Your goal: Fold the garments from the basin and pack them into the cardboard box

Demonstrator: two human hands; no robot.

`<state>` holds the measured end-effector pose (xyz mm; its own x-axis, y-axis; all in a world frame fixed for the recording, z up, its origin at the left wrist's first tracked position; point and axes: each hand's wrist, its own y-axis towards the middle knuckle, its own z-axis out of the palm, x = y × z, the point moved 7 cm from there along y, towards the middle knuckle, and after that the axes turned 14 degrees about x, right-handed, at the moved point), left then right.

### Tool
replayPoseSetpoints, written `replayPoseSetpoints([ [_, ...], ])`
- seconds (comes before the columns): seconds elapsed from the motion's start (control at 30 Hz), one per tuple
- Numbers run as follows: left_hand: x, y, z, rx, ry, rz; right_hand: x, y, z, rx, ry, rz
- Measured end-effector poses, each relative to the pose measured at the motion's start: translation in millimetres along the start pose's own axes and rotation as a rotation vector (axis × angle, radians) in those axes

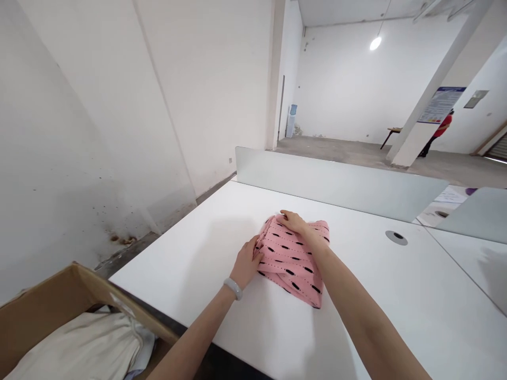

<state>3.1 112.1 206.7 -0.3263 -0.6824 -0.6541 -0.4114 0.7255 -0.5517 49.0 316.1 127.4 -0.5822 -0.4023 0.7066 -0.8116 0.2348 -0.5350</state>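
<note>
A pink cloth with black oval marks and dotted lines [291,258] lies folded in a bundle on the white table [368,264]. At its left edge is my left hand [246,259], with the fingers apart and touching the fabric; a pale bangle [233,288] circles that wrist. My right hand [292,221] rests over the far edge of the cloth, its fingers bent over the fabric. What its fingertips hold, if anything, is hidden.
An open cardboard box [85,274] holding pale cloth [91,345] stands at the lower left, beside the table edge. A frosted divider [336,182] runs along the far edge. A round cable hole [396,237] is at the right. A person in red [443,126] stands far back.
</note>
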Motion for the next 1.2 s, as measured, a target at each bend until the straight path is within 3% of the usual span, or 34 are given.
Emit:
replayPoseSetpoints([
  [0.17,-16,-2,-9.9,-0.007,-0.042,0.064,10,9,-16,-0.039,0.004,-0.02],
  [0.3,-9,-3,-13.3,-0.067,-0.001,0.113,16,16,-26,-0.122,-0.025,-0.014],
  [0.53,21,6,-2.0,-0.169,0.451,-0.018,3,32,22,-0.117,-0.119,0.053],
  [0.63,20,7,-1.5,-0.18,0.443,0.027,-1,35,28,-0.1,-0.137,0.036],
  [0.73,15,2,3.8,-0.106,0.423,0.003,-3,29,27,-0.072,-0.154,-0.004],
  [0.83,-3,-17,24.5,-0.011,0.477,-0.006,-7,12,26,-0.025,-0.171,-0.08],
  [1.0,-44,-52,77.1,0.186,0.625,0.073,-17,-36,19,0.041,-0.263,-0.244],
  [1.1,-54,-56,80.5,0.241,0.709,0.049,-19,-80,-7,-0.13,-0.28,-0.28],
  [1.2,-69,-49,62.3,0.137,0.759,0.108,-24,-145,-31,-0.362,-0.188,-0.308],
])
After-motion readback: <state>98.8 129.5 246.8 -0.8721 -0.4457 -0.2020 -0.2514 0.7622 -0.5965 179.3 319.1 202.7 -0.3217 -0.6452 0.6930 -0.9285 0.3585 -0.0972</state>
